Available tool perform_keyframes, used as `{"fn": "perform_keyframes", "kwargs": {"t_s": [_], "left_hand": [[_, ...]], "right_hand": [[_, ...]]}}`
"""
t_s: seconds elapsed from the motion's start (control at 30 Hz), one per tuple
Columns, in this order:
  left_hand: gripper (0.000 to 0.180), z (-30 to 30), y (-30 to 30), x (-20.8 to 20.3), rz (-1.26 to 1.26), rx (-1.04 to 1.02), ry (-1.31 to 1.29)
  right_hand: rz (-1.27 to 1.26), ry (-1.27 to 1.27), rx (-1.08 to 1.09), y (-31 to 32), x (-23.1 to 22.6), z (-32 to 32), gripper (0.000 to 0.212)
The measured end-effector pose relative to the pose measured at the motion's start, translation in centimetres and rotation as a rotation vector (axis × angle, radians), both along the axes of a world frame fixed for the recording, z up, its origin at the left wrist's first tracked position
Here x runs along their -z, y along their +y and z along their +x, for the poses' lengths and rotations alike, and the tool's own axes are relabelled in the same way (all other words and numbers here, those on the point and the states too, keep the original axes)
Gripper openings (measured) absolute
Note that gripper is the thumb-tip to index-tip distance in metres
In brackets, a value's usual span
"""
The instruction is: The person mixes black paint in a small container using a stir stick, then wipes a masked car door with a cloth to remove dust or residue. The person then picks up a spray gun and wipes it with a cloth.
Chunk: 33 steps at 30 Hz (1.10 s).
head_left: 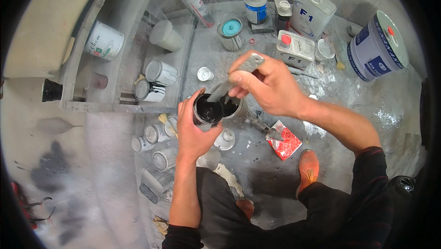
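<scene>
My left hand [192,131] is closed around a cup [207,112] with black paint inside, tilted a little. My right hand [268,81] grips a flat grey stirring stick [251,62] by its upper part. The stick's lower end reaches down to the cup's mouth. Right behind the cup stands a second container [234,108], its inside smeared black; whether the two touch I cannot tell. A round white lid [225,139] lies just below them, and a red-and-white patterned packet [285,142] lies to the right, with a flat metal tool [274,134] partly over it.
Paint cans [161,72] and a tub [166,36] stand on a shelf at left, more cans [164,159] below. At the back are an open turquoise can [230,27], metal canisters [312,12] and a spray can [200,10]. A large bucket [377,49] stands far right.
</scene>
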<state>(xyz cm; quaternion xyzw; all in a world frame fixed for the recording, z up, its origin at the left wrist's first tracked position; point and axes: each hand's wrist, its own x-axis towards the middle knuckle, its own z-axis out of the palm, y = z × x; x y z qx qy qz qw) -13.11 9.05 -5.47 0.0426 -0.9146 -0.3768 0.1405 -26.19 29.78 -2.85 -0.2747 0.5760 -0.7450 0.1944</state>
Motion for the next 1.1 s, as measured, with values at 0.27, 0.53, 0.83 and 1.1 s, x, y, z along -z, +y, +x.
{"fn": "perform_keyframes", "kwargs": {"t_s": [0.27,0.53,0.83,1.1], "left_hand": [[0.08,-0.8,0.5,-1.7,-0.129,0.008,-0.068],[0.077,-1.7,-0.3,-3.2,-0.196,0.114,-0.136],[0.077,-3.1,0.2,-5.1,-0.466,0.198,-0.274],[0.075,-4.5,1.5,-6.9,-0.64,0.271,-0.385]], "right_hand": [[-0.015,-0.23,0.012,1.2,-1.2,0.4,0.024],[-0.109,0.161,-0.181,3.4,1.6,-0.4,0.014],[-0.076,-0.052,-0.172,1.2,2.7,-1.8,0.008],[-0.22,-0.181,-0.105,3.6,2.8,-2.5,0.008]]}}
